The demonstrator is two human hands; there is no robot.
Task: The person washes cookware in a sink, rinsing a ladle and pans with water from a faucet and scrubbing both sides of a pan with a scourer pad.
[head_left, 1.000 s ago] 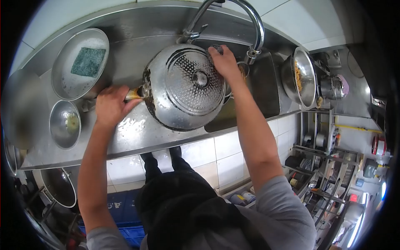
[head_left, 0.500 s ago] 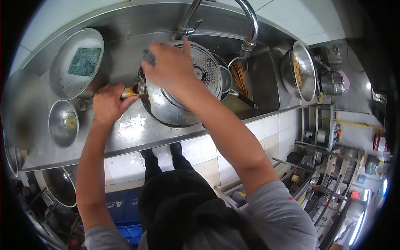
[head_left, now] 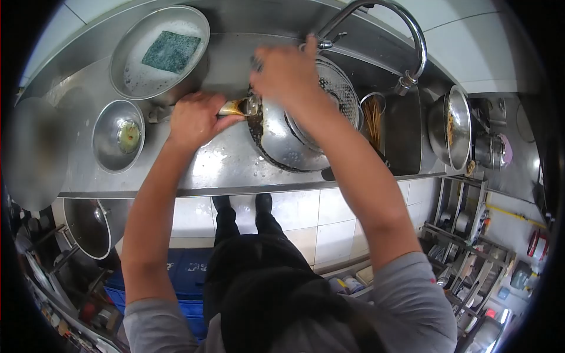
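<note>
A metal pan (head_left: pixel 275 136), bottom side up, lies on the steel counter beside the sink basin. My left hand (head_left: pixel 197 119) is closed round its handle (head_left: pixel 232 108). Over the pan's near-handle side is my right hand (head_left: pixel 286 73), blurred, its fingers bent round a dark scouring pad (head_left: pixel 256 63) that shows only in part. My right forearm hides some of the pan. To the left stand a large bowl (head_left: pixel 126 87) of suds with a green pad (head_left: pixel 170 51) and a smaller metal bowl (head_left: pixel 106 141) with a yellowish piece inside.
A curved faucet (head_left: pixel 419 44) arches over the sink basin (head_left: pixel 406 129), where a strainer holds thin sticks (head_left: pixel 372 120). Nested metal bowls (head_left: pixel 459 126) stand at the right. Below are a blue crate (head_left: pixel 191 276) and a shelf rack (head_left: pixel 465 247); another pan (head_left: pixel 88 226) hangs lower left.
My right hand has moved from the pan's far right side to its handle side. The view has shifted, so the counter things appear further right and higher.
</note>
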